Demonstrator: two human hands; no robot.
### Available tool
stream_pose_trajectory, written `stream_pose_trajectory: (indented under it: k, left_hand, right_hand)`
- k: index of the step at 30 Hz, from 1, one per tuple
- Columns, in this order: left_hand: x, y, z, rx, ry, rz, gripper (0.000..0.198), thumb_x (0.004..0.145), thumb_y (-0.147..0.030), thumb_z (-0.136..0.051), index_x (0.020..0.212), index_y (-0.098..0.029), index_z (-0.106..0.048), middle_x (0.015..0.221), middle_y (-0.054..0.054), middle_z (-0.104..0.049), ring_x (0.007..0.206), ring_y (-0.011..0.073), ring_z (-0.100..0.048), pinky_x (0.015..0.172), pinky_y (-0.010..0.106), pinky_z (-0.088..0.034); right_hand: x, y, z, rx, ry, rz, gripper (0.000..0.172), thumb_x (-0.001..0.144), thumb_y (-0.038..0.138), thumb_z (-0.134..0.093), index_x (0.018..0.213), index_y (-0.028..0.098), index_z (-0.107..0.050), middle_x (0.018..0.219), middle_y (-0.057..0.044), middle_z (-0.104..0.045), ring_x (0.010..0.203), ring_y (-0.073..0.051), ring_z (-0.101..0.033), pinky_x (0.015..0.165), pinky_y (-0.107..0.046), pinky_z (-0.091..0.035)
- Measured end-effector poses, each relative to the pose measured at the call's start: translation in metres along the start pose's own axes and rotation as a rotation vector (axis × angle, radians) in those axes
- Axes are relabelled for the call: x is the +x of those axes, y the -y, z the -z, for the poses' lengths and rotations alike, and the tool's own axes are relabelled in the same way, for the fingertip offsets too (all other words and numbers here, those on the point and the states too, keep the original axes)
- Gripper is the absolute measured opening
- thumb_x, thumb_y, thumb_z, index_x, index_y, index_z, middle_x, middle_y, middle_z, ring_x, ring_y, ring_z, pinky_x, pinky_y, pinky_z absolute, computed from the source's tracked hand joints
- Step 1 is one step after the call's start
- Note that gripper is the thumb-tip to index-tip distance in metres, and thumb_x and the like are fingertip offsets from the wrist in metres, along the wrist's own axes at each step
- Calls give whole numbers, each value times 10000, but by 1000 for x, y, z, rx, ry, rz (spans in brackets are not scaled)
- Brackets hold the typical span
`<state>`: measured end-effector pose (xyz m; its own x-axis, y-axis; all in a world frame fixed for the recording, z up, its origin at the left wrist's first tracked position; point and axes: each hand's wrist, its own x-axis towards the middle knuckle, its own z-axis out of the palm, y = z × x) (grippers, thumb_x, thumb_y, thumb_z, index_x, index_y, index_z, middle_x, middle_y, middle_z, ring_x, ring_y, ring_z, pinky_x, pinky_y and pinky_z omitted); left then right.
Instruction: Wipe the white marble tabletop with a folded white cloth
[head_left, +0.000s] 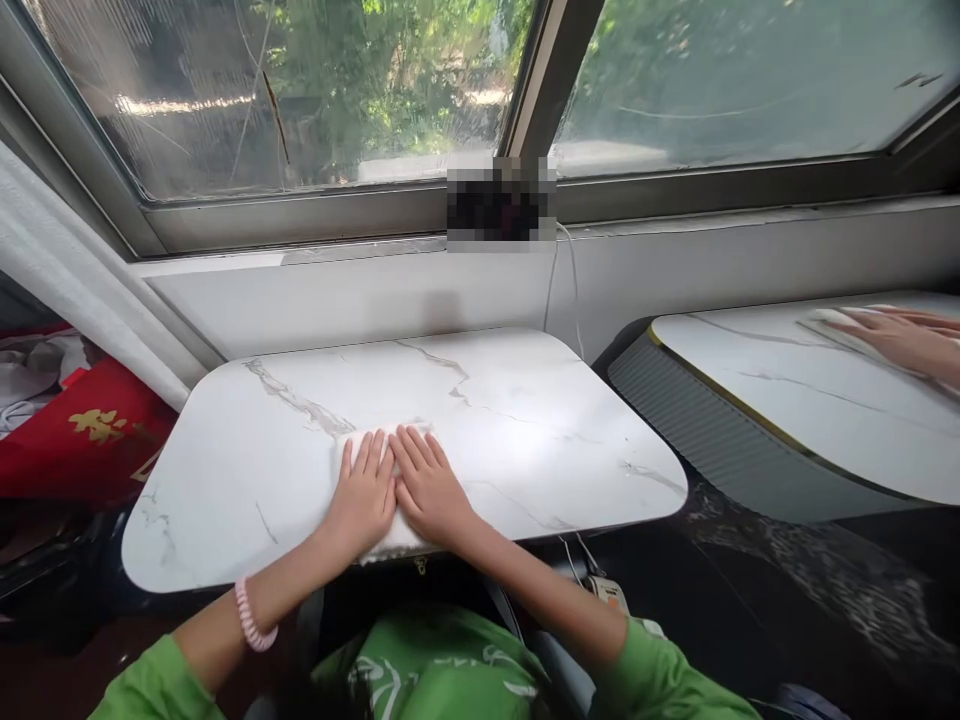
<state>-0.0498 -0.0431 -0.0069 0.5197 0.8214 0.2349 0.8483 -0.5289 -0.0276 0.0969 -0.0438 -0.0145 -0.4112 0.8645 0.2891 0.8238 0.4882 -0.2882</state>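
Note:
My left hand [365, 497] lies flat on a folded white cloth [397, 541], fingers stretched toward the window. Beside it, my right hand [430, 488] rests flat on the same cloth, and the two hands touch along their inner edges. The cloth sits at the near middle edge of a white marble-patterned table [525, 420] with rounded corners. Both palms hide most of the cloth. A pink coiled band [253, 618] circles my left wrist.
Another person's hands [911, 340] press a white cloth on a second marble-patterned table [795, 400] at right. A red bag [112, 430] and a white curtain [67, 230] are at left. Behind the table, a white cable [574, 280] hangs below the window frame [315, 222].

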Motion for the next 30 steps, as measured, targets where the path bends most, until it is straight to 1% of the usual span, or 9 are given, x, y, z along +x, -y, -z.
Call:
stream_pose_trajectory:
  k: [4, 7, 9, 12, 16, 19, 22, 27, 30]
  left_hand:
    - [-23, -3, 9, -17, 14, -5, 496, 939, -220, -287, 1414, -84, -338, 1501, 134, -266, 1400, 271, -181, 1135, 497, -163]
    - [-26, 2, 14, -46, 53, 13, 494, 947, -236, -281, 1413, -83, -334, 1500, 139, -269, 1398, 262, -196, 1133, 499, -175]
    - [-25, 6, 17, -71, 75, 30, 500, 953, -253, -276, 1420, -76, -314, 1493, 140, -286, 1393, 247, -215, 1136, 501, -169]
    - [-23, 11, 20, -106, 110, 43, 504, 966, -286, -250, 1428, -88, -294, 1483, 127, -314, 1385, 225, -243, 1138, 500, -173]
    - [-13, 24, 19, -113, 186, 82, 524, 963, -320, -248, 1423, -73, -298, 1491, 126, -295, 1390, 226, -230, 1138, 476, -186]
    - [10, 46, 11, -115, 221, 133, 522, 953, -326, -261, 1406, -75, -330, 1477, 133, -324, 1380, 236, -256, 1136, 480, -177]
    - [45, 77, -1, -113, 220, 184, 490, 947, -284, -249, 1385, -96, -361, 1459, 129, -362, 1366, 228, -290, 1134, 466, -176]
    - [101, 134, -23, -72, 79, 240, 454, 940, -231, -254, 1355, -122, -402, 1462, 95, -367, 1371, 193, -274, 1149, 404, -133]
    - [123, 159, -31, -56, 27, 258, 442, 935, -216, -263, 1333, -110, -425, 1442, 97, -399, 1355, 192, -300, 1146, 397, -135]
  right_hand:
    - [-11, 8, 6, 199, 50, -5, 566, 893, 229, -343, 1434, 66, -313, 1504, -148, -252, 1413, -243, -133, 1152, -496, -142]
    - [-7, -3, 13, 381, 130, 35, 541, 905, 265, -363, 1417, 91, -352, 1493, -141, -285, 1405, -232, -172, 1150, -495, -154]
    - [-4, -11, 16, 440, 166, 67, 525, 919, 280, -359, 1417, 116, -357, 1492, -125, -290, 1402, -216, -187, 1149, -483, -169]
    - [0, -14, 15, 403, 155, 73, 522, 928, 262, -340, 1436, 144, -326, 1495, -114, -282, 1400, -214, -191, 1139, -494, -204]
    - [15, -6, 2, 221, 120, 81, 534, 916, 215, -296, 1440, 115, -314, 1488, -122, -301, 1398, -218, -202, 1134, -482, -225]
    - [44, -2, -13, 56, 108, 68, 542, 905, 219, -308, 1415, 40, -345, 1482, -151, -306, 1394, -237, -219, 1148, -432, -191]
    - [88, -4, -29, -29, 80, 7, 540, 901, 225, -316, 1396, 16, -370, 1474, -159, -324, 1385, -252, -240, 1146, -413, -167]
    - [171, -19, -51, -6, 22, -60, 524, 900, 203, -292, 1384, 25, -386, 1457, -144, -364, 1372, -232, -264, 1134, -393, -164]
    - [206, -27, -60, 25, -3, -57, 509, 902, 204, -298, 1371, 34, -402, 1446, -139, -386, 1359, -224, -284, 1129, -381, -163]
